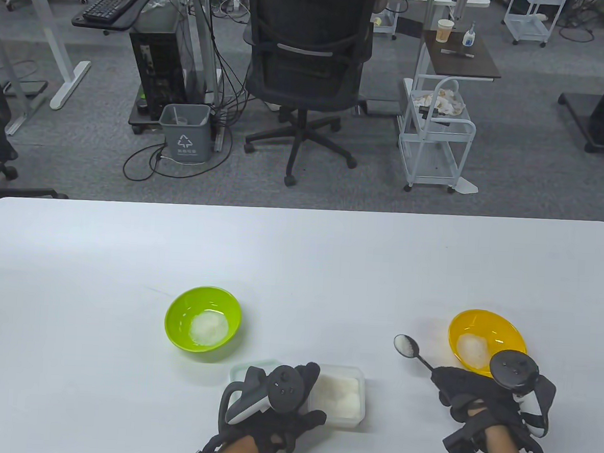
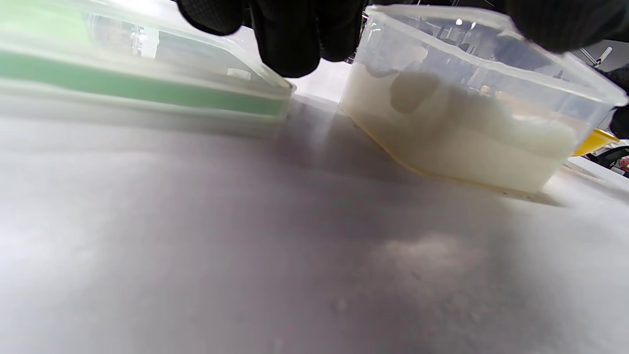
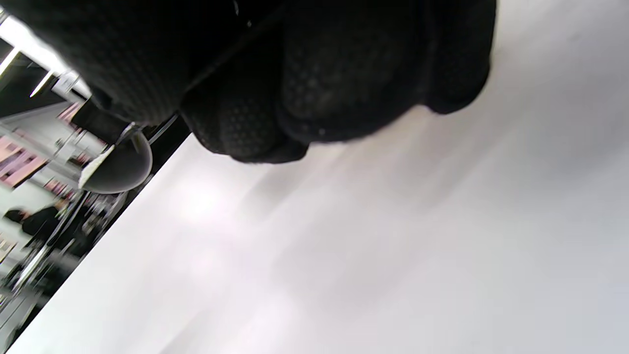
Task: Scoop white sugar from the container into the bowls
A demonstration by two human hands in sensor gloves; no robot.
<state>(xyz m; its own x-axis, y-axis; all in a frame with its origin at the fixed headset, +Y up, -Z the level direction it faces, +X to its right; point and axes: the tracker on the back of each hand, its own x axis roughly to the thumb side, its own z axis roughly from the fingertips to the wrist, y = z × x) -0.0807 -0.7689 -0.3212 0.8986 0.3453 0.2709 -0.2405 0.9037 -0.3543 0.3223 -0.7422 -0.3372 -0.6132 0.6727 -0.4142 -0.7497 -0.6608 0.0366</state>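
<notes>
Progress check. Both bowls already hold sugar: the green bowl [image 1: 202, 318] has a white mound at its centre, and the yellow bowl [image 1: 485, 340] a similar one. I read the task as well underway, with at least one scoop delivered to each.

My right hand [image 1: 468, 395] is closed around the handle of a black spoon [image 1: 413, 351] whose bowl carries a heap of sugar; it hangs above the desk [image 1: 299, 267] between the container and the yellow bowl, nearer the latter.

My left hand [image 1: 276, 399] rests against the left side of the clear sugar container [image 1: 340, 400], fingers over its rim; how firmly it grips I cannot tell. The lid [image 2: 147, 93] lies just beside it. The container looks roughly half full.

Remaining: tip this spoonful, probably into the yellow bowl.
</notes>
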